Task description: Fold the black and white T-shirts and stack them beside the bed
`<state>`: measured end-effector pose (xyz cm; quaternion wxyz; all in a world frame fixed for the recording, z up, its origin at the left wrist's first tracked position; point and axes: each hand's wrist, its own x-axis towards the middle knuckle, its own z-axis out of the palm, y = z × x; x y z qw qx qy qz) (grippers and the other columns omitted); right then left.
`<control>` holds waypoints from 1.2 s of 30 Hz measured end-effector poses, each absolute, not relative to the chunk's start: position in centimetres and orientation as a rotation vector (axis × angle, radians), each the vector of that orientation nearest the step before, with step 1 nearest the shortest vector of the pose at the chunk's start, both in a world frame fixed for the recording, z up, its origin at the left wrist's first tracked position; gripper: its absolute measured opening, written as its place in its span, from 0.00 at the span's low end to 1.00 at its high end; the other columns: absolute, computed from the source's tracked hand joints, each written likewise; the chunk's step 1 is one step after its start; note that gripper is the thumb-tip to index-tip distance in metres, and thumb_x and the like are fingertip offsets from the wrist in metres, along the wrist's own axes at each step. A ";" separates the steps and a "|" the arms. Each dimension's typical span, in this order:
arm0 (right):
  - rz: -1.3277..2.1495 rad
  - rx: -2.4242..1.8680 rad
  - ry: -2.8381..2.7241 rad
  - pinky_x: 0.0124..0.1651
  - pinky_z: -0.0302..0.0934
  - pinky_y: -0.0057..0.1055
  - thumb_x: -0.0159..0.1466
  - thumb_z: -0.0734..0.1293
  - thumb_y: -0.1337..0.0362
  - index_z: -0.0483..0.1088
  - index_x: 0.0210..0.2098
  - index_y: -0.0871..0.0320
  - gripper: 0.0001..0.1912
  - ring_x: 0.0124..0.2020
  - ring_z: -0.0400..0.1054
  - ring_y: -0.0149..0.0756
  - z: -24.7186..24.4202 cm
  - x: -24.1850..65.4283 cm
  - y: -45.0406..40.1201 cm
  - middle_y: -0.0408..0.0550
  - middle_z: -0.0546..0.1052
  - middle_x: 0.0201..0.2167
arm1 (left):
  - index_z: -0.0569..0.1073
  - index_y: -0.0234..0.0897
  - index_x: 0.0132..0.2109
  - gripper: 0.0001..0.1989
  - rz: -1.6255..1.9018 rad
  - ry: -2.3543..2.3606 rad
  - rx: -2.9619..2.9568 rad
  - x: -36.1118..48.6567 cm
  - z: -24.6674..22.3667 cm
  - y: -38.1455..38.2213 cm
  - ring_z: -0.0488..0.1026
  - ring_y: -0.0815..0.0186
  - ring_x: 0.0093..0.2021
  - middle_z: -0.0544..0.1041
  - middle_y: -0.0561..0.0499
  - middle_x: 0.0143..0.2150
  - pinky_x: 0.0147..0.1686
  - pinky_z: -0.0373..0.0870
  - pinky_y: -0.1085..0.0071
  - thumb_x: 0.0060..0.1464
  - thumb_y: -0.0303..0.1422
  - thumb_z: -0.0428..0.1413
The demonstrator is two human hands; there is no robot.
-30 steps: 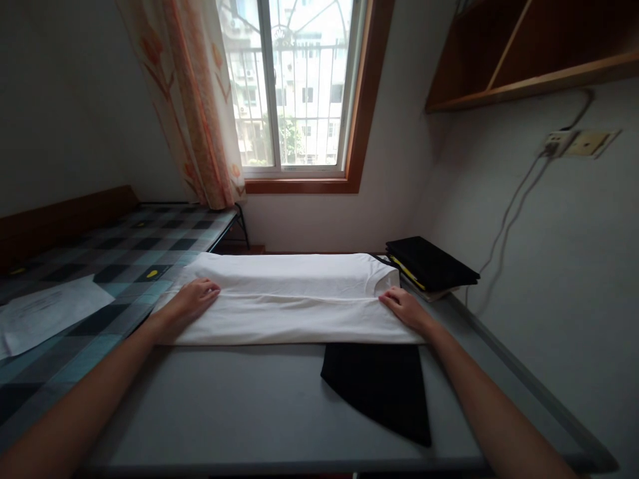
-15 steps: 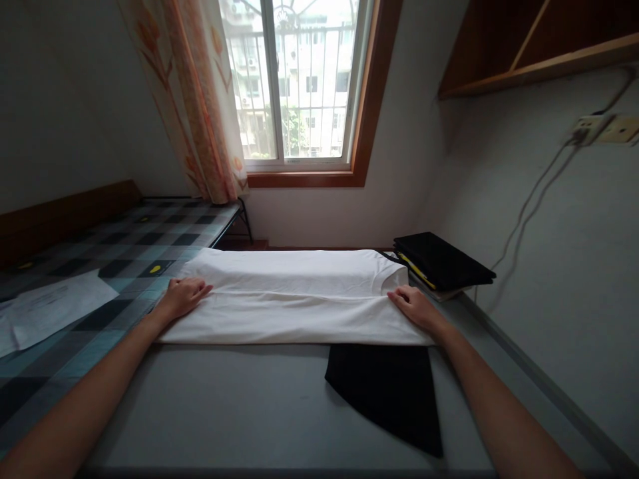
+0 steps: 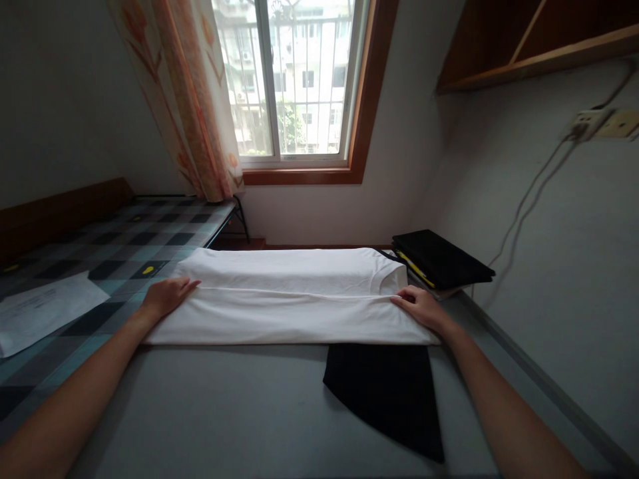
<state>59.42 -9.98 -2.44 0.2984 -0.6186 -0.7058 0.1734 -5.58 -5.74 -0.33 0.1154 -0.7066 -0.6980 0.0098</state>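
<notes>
A white T-shirt with black sleeves (image 3: 299, 316) lies sideways across the grey tabletop (image 3: 224, 406), its near side folded over toward the middle. The round neckline faces right. One black sleeve (image 3: 389, 396) spreads out from under the near edge. My left hand (image 3: 170, 296) pinches the folded edge at the hem end on the left. At the collar end, my right hand (image 3: 419, 306) pinches the same edge between thumb and fingers. Between both hands the edge runs nearly straight.
A stack with a black folder-like item (image 3: 444, 259) on top sits at the table's back right, by the wall. On the left is a bed with a checked cover (image 3: 170, 236), bearing a white sheet or bag (image 3: 50, 309). A cable (image 3: 529, 199) hangs on the right wall.
My left hand has moved a little left along the shirt's folded edge. My right hand has shifted slightly right and its fingers now pinch the edge, which looks straighter.
</notes>
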 end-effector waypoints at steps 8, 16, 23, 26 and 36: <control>0.418 -1.680 -1.876 0.35 0.62 0.33 0.60 0.62 0.49 0.73 0.28 0.57 0.18 0.31 0.70 0.40 -2.6 59.3 -9.9 0.50 0.77 0.29 | 0.74 0.35 0.35 0.31 0.103 -2.061 -2.018 -4.8 -0.1 -5.8 0.75 0.51 0.36 0.78 0.39 0.33 0.34 0.64 0.65 0.61 0.52 0.35; -0.044 -1.861 -1.995 0.40 0.57 0.38 0.62 0.63 0.53 0.71 0.32 0.56 0.14 0.37 0.67 0.45 -2.4 57.9 -10.7 0.53 0.75 0.35 | 0.73 0.36 0.30 0.26 -0.022 -2.065 -2.022 -5.5 0.0 -5.6 0.74 0.49 0.38 0.77 0.39 0.32 0.39 0.64 0.59 0.59 0.50 0.40; -0.203 -1.543 -2.186 0.45 0.55 0.40 0.65 0.60 0.62 0.72 0.33 0.55 0.10 0.40 0.65 0.45 -1.6 52.6 -12.0 0.53 0.73 0.34 | 0.74 0.37 0.39 0.19 -0.306 -1.750 -2.201 -0.6 -1.4 -5.8 0.70 0.50 0.46 0.75 0.40 0.42 0.48 0.61 0.55 0.60 0.43 0.44; -0.034 -1.448 -2.293 0.43 0.57 0.37 0.67 0.58 0.60 0.71 0.32 0.55 0.13 0.37 0.66 0.41 -1.9 51.2 -11.9 0.50 0.72 0.32 | 0.74 0.38 0.41 0.18 -0.379 -1.607 -2.413 2.8 -1.6 -5.6 0.71 0.54 0.43 0.75 0.43 0.42 0.47 0.62 0.59 0.62 0.43 0.43; -0.083 -1.620 -2.104 0.45 0.59 0.42 0.65 0.60 0.59 0.71 0.39 0.56 0.11 0.39 0.65 0.43 -3.4 53.6 -11.0 0.51 0.70 0.35 | 0.69 0.38 0.33 0.13 -0.581 -1.770 -2.438 6.4 -2.1 -4.1 0.70 0.59 0.38 0.74 0.47 0.35 0.39 0.63 0.65 0.60 0.40 0.47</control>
